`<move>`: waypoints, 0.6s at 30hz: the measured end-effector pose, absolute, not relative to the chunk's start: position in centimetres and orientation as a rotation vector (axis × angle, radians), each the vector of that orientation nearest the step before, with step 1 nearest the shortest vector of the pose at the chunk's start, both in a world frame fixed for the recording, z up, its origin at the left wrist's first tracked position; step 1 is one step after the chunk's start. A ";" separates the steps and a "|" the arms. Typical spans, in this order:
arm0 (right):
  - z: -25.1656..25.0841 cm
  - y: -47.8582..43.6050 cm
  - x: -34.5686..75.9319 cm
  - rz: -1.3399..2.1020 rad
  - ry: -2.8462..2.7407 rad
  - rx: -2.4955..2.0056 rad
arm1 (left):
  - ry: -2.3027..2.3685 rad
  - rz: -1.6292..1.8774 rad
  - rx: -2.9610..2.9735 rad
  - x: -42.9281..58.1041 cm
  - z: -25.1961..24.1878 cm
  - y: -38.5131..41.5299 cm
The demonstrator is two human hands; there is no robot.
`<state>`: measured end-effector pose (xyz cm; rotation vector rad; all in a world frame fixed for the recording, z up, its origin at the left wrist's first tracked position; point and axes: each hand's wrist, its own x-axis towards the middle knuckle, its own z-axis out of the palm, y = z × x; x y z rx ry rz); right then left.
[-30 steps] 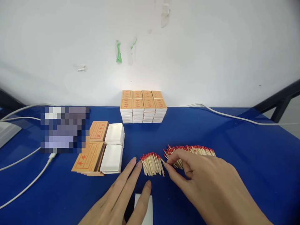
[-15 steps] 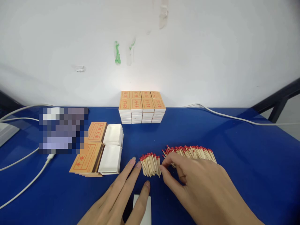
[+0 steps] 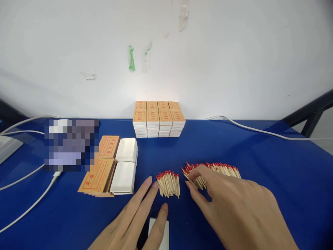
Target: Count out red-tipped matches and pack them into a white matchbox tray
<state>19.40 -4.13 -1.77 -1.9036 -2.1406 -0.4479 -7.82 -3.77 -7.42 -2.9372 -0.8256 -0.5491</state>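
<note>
My left hand (image 3: 137, 217) is spread open over the blue table, with its fingertips at the left side of a small bunch of red-tipped matches (image 3: 168, 184). Beneath its thumb, a white tray-like piece (image 3: 163, 236) shows in part. My right hand (image 3: 234, 205) reaches over a larger pile of matches (image 3: 226, 169) to the right. Its thumb and index finger are slightly apart at the left end of that pile, touching the matches there. The remaining right fingers are curled and mostly hidden.
Flattened orange matchbox sleeves (image 3: 97, 175) and stacked white inner trays (image 3: 122, 177) lie at left. Filled-looking matchboxes (image 3: 159, 118) form a block by the wall (image 3: 221, 62). White cables (image 3: 33, 217) cross the table (image 3: 260, 149); a pixelated object (image 3: 70, 144) lies far left.
My right hand has moved a little right, from the edge of the small bunch to the larger pile. The left hand stays in place. The view has shifted slightly.
</note>
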 end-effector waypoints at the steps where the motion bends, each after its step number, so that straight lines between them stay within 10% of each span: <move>1: -1.7 -4.1 19.3 -0.474 -2.141 -1.906 | -0.829 -0.543 -2.920 -8.0 -7.8 -3.8; 18: -1.5 -4.2 19.0 -0.405 -2.117 -1.937 | -0.845 -0.504 -2.856 -8.2 -8.2 -4.2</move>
